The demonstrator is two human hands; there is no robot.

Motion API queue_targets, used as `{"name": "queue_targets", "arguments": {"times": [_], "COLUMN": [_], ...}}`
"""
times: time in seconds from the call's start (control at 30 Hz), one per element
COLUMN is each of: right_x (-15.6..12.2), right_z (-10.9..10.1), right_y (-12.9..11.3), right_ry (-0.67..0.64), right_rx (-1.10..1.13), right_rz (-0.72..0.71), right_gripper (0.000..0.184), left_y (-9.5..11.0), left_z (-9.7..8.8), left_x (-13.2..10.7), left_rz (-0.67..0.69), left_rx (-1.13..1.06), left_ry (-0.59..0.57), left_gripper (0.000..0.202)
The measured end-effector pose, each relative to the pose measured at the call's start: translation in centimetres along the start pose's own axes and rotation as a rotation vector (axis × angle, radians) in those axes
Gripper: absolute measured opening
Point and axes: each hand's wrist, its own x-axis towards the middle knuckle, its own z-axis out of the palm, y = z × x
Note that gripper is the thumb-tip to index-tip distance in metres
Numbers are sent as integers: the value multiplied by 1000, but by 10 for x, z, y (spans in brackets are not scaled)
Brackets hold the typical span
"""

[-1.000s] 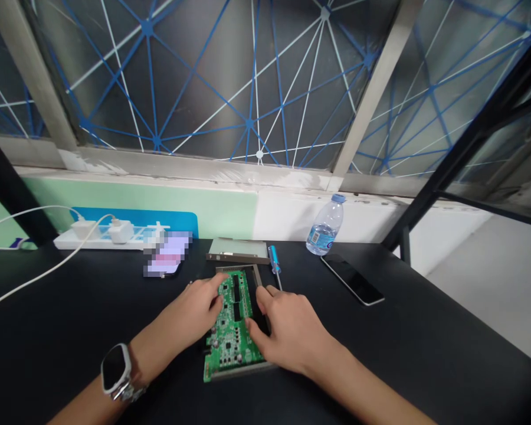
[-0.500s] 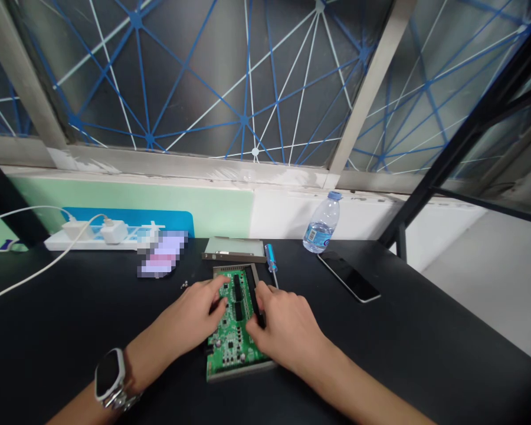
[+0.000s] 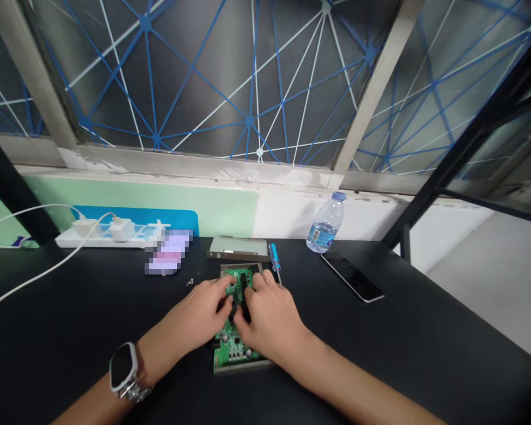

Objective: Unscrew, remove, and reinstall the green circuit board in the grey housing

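Observation:
A green circuit board (image 3: 230,353) lies in a shallow metal tray (image 3: 243,370) in front of me on the desk. My left hand (image 3: 206,313) rests over its left side, thumb and forefinger apart, their tips at the board near its dark parts. My right hand (image 3: 272,313) covers the right side, fingers curled, with thumb and forefinger around the middle of the board by a black connector (image 3: 243,286). Whatever lies between those fingers is mostly hidden. Behind the board is a flat metal cover (image 3: 239,247), with a blue-handled screwdriver (image 3: 274,257) to its right.
Several small screws (image 3: 190,282) lie left of the board. A phone (image 3: 353,277) and a water bottle (image 3: 325,224) are at the right. A white power strip (image 3: 135,237) with plugs, a cable (image 3: 39,278) and a blurred purple item (image 3: 170,251) are at the back left.
My right hand has shifted left from the board's right edge to its middle, covering more of it. My left hand stays on the left side. The whole view has slid slightly.

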Motion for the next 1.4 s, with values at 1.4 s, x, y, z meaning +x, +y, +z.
{"name": "queue_targets", "arguments": {"times": [1.4], "right_x": [-17], "right_z": [-23], "right_y": [33], "right_ry": [-234], "right_rx": [29], "right_rz": [155], "right_gripper": [68], "left_y": [-56], "left_z": [-37], "left_x": [8], "left_rz": [42], "left_rx": [60], "left_ry": [7], "left_gripper": [12]}}
